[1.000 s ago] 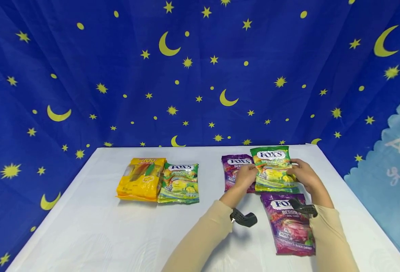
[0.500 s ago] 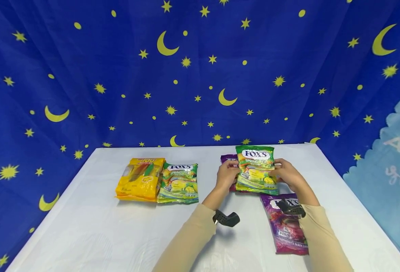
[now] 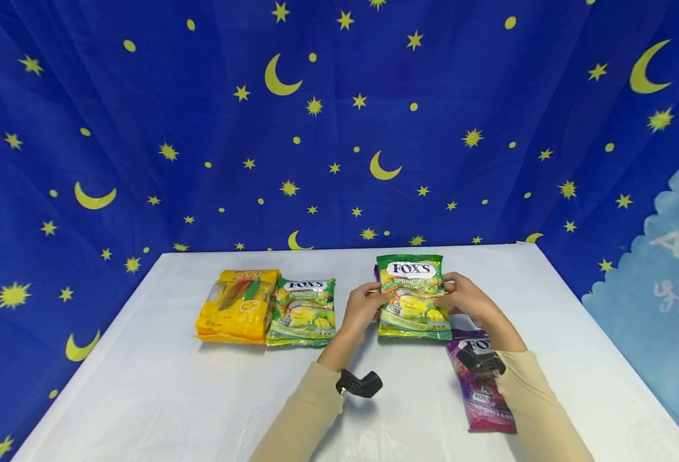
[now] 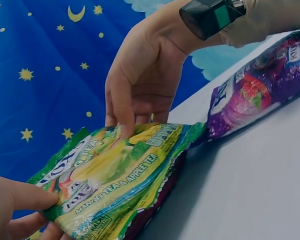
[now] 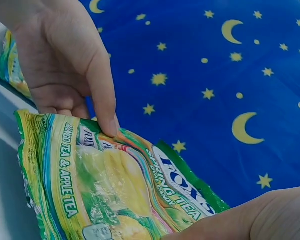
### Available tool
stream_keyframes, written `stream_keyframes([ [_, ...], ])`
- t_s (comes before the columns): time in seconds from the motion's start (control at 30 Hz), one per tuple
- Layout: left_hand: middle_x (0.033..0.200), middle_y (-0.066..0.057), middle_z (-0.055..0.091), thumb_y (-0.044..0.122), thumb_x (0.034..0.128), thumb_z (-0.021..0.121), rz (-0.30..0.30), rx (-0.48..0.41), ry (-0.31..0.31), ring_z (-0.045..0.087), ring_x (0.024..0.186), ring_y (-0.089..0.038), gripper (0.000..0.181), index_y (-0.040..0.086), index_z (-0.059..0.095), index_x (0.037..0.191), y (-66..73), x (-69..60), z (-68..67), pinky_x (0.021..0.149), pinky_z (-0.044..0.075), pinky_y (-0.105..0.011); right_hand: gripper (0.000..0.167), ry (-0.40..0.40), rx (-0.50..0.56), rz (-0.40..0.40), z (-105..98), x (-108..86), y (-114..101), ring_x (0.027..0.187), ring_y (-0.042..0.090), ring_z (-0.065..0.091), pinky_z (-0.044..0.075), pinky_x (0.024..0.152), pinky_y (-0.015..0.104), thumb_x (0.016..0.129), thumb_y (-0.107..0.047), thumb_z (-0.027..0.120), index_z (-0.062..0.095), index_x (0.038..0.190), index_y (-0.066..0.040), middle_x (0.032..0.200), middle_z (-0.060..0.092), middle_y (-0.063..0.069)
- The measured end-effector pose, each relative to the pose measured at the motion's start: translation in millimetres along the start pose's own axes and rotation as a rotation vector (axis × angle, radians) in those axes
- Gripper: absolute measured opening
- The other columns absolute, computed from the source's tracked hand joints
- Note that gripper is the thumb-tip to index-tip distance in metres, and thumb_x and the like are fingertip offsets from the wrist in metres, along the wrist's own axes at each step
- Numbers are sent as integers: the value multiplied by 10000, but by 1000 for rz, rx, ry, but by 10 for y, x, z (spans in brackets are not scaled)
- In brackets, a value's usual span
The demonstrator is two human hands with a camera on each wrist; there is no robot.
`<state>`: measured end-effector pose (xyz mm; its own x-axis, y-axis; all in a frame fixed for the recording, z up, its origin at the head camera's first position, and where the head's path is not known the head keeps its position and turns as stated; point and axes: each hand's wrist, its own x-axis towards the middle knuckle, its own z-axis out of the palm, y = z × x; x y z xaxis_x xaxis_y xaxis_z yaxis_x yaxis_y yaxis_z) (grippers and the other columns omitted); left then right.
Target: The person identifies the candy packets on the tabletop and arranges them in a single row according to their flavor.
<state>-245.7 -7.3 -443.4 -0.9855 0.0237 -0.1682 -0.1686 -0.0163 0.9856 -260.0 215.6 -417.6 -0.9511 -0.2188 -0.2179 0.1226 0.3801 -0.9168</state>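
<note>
Both hands hold a green Fox's Spring Tea bag (image 3: 413, 298) by its two sides, at the back right of the table. My left hand (image 3: 362, 311) pinches its left edge, and my right hand (image 3: 471, 301) pinches its right edge. Beneath it lies a purple Fox's bag, nearly hidden in the head view, only a sliver showing at the upper left. In the left wrist view the green bag (image 4: 115, 175) is tilted, thumbs on its printed front. A second purple berries bag (image 3: 481, 391) lies nearer the front, partly under my right forearm.
On the left of the white table (image 3: 160, 385) a yellow bag (image 3: 238, 308) lies against another green Spring Tea bag (image 3: 303, 311), overlapping its left edge. A blue curtain (image 3: 339, 128) with moons and stars hangs behind the table.
Both hands have carried the green bag leftward, from beside the rear purple bag to over it. The rear purple bag is now almost covered; the other bags lie as before.
</note>
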Motion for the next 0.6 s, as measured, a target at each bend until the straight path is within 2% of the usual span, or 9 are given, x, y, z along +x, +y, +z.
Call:
stream_keyframes([
  [0.3,968,-134,711,93,868,680,-21,23,-44,641,645,-155,408,13,593,1258,39,-74,-262,666,556,-331,647,-32,29,-5,172,18,-52,931,252,634,560,790,393,858,-2,646,284,1379,126,1270,505,337],
  [0.5,1047,-167,688,78,859,692,-14,61,-52,654,738,-173,460,-12,550,1287,105,-108,-403,702,562,-356,704,-92,48,-69,233,7,-100,1035,311,618,555,828,410,897,-5,605,196,1441,171,1353,431,365],
  [0.6,1039,-160,688,72,858,694,-7,88,-64,654,753,-184,454,-7,551,1281,117,-104,-445,693,564,-352,691,-111,47,-83,258,6,-116,1037,306,616,556,826,404,923,-15,581,169,1442,181,1356,425,368],
])
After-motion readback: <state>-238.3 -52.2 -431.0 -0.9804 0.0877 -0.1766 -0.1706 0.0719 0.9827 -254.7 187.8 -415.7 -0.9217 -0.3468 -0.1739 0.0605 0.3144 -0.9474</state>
